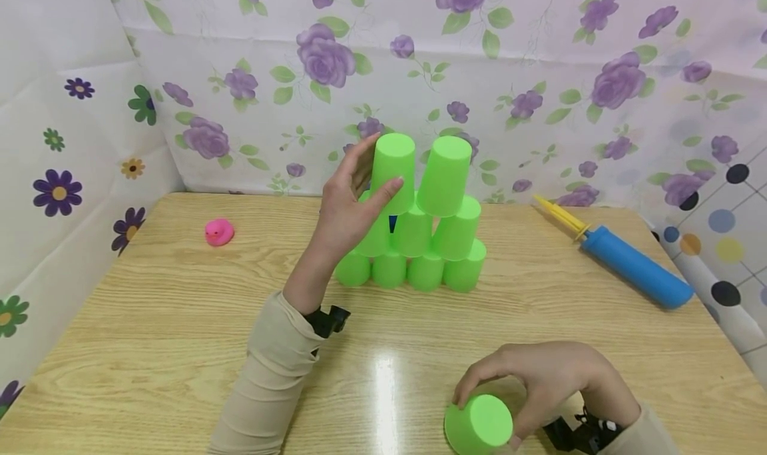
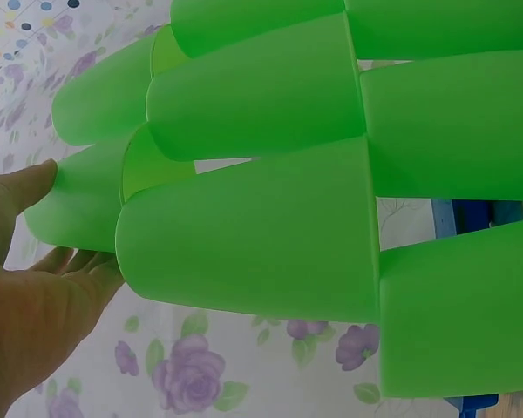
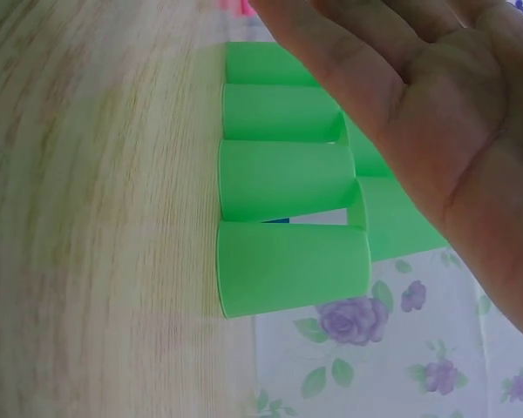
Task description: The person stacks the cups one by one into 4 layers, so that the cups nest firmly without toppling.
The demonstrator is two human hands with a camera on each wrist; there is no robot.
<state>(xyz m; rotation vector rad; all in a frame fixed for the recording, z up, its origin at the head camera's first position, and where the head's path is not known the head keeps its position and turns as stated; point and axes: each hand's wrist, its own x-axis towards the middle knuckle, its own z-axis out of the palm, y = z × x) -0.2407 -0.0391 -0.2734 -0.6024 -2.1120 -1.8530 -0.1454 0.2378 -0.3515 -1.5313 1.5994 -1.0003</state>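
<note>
Left hand (image 1: 353, 195) curled round the top-left cup (image 1: 393, 165), steadying it on the pyramid (image 1: 413, 242) at the table's (image 1: 180, 295) far middle. Right hand (image 1: 545, 382) apparently gripping a spare cup (image 1: 478, 425), near right.

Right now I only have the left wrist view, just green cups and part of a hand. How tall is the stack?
Observer: The head view shows a cup pyramid on the wooden table: four cups at the bottom, three above, two on the top row.
Operator: Which cup is the left hand on?
Observer: The left hand holds the top-left cup, thumb in front, fingers behind.
Operator: And the right hand?
Observer: The right hand grips a loose green cup at the near table edge, upside down.
Operator: Anything else lying near?
Observer: A blue hand pump lies to the right and a pink toy duck to the left.
</note>
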